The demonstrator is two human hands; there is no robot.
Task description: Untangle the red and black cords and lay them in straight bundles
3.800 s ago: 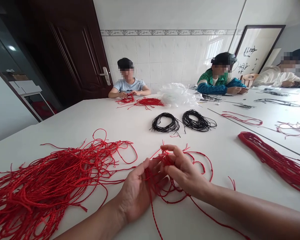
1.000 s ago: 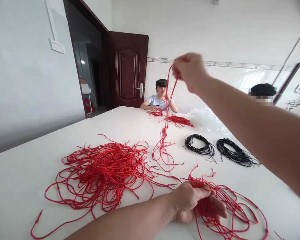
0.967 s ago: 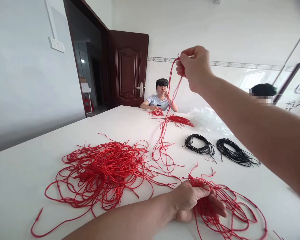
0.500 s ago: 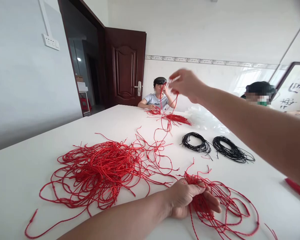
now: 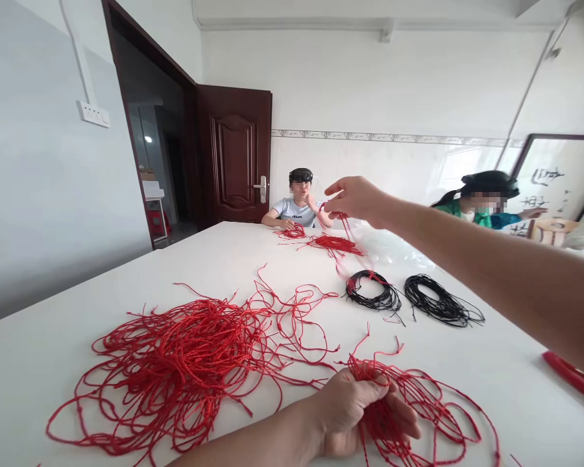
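Observation:
My left hand (image 5: 365, 408) is closed around a bundle of red braided cords (image 5: 384, 421) low at the front right, with the loops spilling out on the table to its right. Raised over the far part of the table, my right hand (image 5: 357, 198) pinches a red cord (image 5: 346, 224), which dangles below the fingers and is blurred near its lower end. A large tangled heap of red cords (image 5: 189, 363) lies on the table left of my left hand, with loose strands trailing toward the middle.
Two coils of black cord, a nearer-centre coil (image 5: 372, 292) and a right-hand coil (image 5: 440, 301), lie beyond my left hand. A red cord bundle (image 5: 335, 244) and clear plastic bags (image 5: 394, 246) are farther back. Two people sit across the white table (image 5: 126, 311). A red object (image 5: 574, 379) lies at right.
My right hand still holds the cord, whose hanging part has swung right, away from the loose strands toward the black coil. The view has tilted up slightly. My left hand keeps its bundle.

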